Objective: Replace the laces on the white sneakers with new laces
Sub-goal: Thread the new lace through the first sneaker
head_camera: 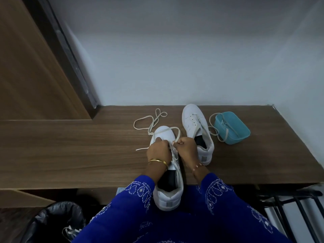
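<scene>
Blue embroidered sleeves (140,190) nearest; near white sneaker (168,190) overhangs wood-grain shelf (70,146) edge. Left hand (157,150) & right hand (187,146) curled, both pinching cream lace (149,120) at eyelets. 2nd sneaker (196,127) beyond right fingers, teal tub (231,128) further right. Pale wall (175,58) behind.

Left hand (158,149) and right hand (187,146) pinching lace (152,120) over near sneaker (169,195) on desk (87,146); second sneaker (192,120) beside teal container (233,130).

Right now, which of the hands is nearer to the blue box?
Right. The right hand works on the near sneaker, closer to the blue box at the far right; the left hand is a bit farther off.
</scene>
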Demonstrator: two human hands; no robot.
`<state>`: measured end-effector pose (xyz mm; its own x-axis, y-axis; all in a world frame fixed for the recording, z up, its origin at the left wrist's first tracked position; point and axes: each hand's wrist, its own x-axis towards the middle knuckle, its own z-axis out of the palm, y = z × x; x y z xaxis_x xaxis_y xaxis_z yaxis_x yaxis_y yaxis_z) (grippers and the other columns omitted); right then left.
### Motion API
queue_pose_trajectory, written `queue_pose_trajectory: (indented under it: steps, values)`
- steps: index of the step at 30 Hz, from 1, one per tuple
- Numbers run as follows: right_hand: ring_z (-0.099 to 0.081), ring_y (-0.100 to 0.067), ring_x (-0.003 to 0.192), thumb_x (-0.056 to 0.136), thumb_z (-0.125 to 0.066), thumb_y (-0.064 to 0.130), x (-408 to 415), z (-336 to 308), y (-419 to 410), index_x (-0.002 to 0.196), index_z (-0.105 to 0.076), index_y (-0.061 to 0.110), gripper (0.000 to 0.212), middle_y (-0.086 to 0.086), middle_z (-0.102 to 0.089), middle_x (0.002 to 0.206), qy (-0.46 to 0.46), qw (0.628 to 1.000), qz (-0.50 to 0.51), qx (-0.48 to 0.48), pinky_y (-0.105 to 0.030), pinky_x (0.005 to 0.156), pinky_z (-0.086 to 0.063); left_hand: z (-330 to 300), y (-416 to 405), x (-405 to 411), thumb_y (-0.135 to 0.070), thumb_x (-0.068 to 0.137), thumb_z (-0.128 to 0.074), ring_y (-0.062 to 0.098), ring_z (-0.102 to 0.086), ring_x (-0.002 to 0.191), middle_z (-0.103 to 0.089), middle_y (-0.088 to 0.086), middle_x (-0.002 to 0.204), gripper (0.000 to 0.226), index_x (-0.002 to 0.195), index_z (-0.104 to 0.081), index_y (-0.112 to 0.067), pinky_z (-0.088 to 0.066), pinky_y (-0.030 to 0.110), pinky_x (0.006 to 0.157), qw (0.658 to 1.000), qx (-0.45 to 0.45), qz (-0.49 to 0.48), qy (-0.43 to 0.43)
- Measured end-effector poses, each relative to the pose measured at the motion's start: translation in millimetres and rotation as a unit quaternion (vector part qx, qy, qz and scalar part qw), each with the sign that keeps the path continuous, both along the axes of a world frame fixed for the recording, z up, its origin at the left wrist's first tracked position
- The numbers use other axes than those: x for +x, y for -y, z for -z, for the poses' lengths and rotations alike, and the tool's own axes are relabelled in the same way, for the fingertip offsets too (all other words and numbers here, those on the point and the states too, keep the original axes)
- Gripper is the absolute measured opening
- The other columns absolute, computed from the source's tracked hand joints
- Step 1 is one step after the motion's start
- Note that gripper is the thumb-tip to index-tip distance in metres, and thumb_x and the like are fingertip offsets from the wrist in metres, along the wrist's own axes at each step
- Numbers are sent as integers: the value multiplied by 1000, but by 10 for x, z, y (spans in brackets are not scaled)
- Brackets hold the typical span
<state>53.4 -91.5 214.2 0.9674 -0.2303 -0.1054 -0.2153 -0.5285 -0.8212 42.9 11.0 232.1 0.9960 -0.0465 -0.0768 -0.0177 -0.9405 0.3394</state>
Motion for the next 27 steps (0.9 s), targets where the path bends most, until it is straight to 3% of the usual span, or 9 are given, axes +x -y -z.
queue_pose_trajectory:
  steps: [4,6,8,10,13,15,19,24,27]
  values:
    - [-37,-23,57,82,-65,12,-5,0,-2,43,-28,14,54,-13,-38,53,-9,1000,-10,-14,-30,57,-29,6,-35,117,-16,90,-46,32,-58,102,-52,10,117,24,104,-64,-10,-46,35,77,1000,0,3,3]
    - [-48,-34,57,82,-60,8,10,33,12,45,-34,6,45,-19,-44,55,-31,1000,-2,-6,-33,58,-38,50,-72,134,-17,89,-46,31,-59,97,-55,9,111,23,99,-66,-12,-45,32,72,1000,-16,10,14]
    - [-59,-47,75,79,-50,5,38,71,35,61,-50,-12,25,-30,-58,68,-60,998,-2,13,-47,68,-53,79,-93,128,-18,87,-48,31,-59,93,-56,8,106,21,94,-66,-13,-43,31,69,999,-30,15,24]
    - [-61,-46,85,77,-46,7,118,199,94,84,-55,-17,27,-32,-62,85,-86,996,-18,23,-60,78,-50,75,-102,127,-17,86,-49,31,-59,94,-57,8,105,20,93,-67,-14,-44,31,71,999,-34,21,23]
    - [-58,-36,79,81,-50,9,54,-34,66,84,-53,-13,23,-28,-62,87,-121,991,-57,14,-51,78,-50,50,-155,142,-17,85,-54,26,-60,96,-63,6,104,17,91,-70,-15,-43,27,76,998,-62,8,6]
    - [-53,-28,82,87,-51,10,-12,-166,55,79,-51,-1,13,-18,-56,86,-129,988,-82,-32,-37,70,-41,50,-221,172,-17,83,-62,20,-62,90,-68,1,93,10,78,-70,-16,-40,23,73,989,-143,-32,-22]
    - [-57,-32,102,92,-47,14,-54,-197,39,112,-54,-1,26,-16,-62,109,-125,980,-119,-98,-25,73,-35,-51,-341,208,-7,80,-68,15,-52,65,-58,-2,63,29,56,-57,-17,-43,24,65,908,-393,-99,-107]
    - [-59,-34,98,90,-44,18,-112,-139,18,94,-52,7,14,-15,-64,100,-121,972,-144,-140,-36,81,-45,-381,-392,176,-1,87,-57,11,-62,64,-66,-3,65,22,67,-56,-11,-48,21,57,823,-540,-84,-155]
    - [-61,-29,93,89,-44,15,-118,-192,46,85,-51,16,8,-7,-62,93,-112,970,-176,-122,-37,82,-48,-539,-461,169,-2,89,-55,6,-67,62,-70,-4,63,19,71,-56,-10,-52,18,55,800,-574,-26,-175]
